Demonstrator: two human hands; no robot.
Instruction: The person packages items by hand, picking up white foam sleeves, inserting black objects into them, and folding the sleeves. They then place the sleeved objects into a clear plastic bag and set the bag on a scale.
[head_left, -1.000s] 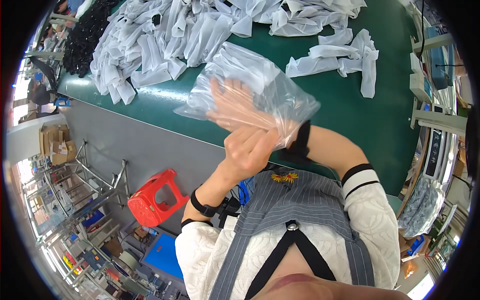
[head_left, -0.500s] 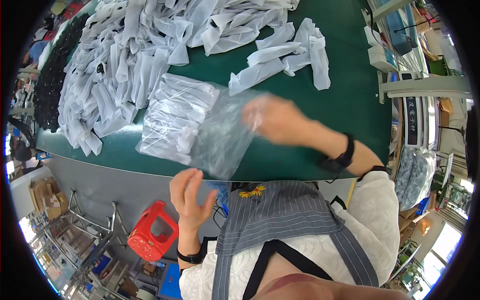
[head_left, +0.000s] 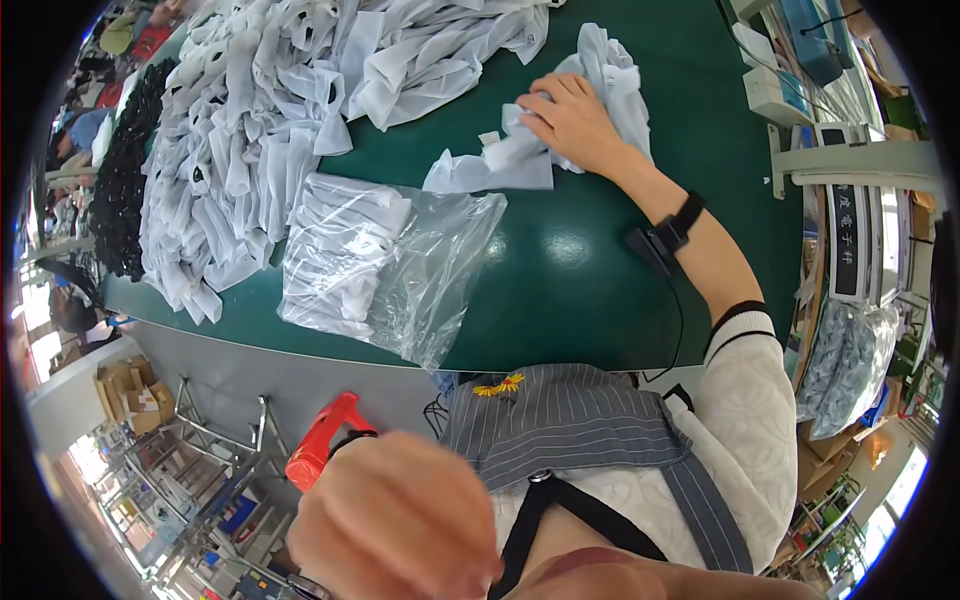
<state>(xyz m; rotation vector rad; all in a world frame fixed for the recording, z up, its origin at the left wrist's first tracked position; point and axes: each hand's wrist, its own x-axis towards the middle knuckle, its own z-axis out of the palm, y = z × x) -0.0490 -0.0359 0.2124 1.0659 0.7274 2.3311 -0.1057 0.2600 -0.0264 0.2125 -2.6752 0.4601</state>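
- I see my right hand (head_left: 572, 120) stretched out over the green table (head_left: 590, 270), toward its far edge and right of the middle.
- Its grip presses palm-down on a small pile of white fabric pieces (head_left: 560, 135), fingers curled into the cloth; I judge it is gathering them, though I cannot tell whether any piece is actually pinched.
- A black wrist strap (head_left: 680, 222) with a thin cable trails from that forearm toward me.
- My left hand (head_left: 400, 525) is off the table, blurred and close to the camera; I cannot tell whether its grip is open or closed, and nothing visible sits in it.
- A clear plastic bag (head_left: 385, 265) partly filled with white pieces lies near the front edge, its mouth facing right, probably so more pieces can be slid in.
- A large heap of white pieces (head_left: 260, 130) covers the table's far left.
- Black pieces (head_left: 125, 190) sit along the left edge.
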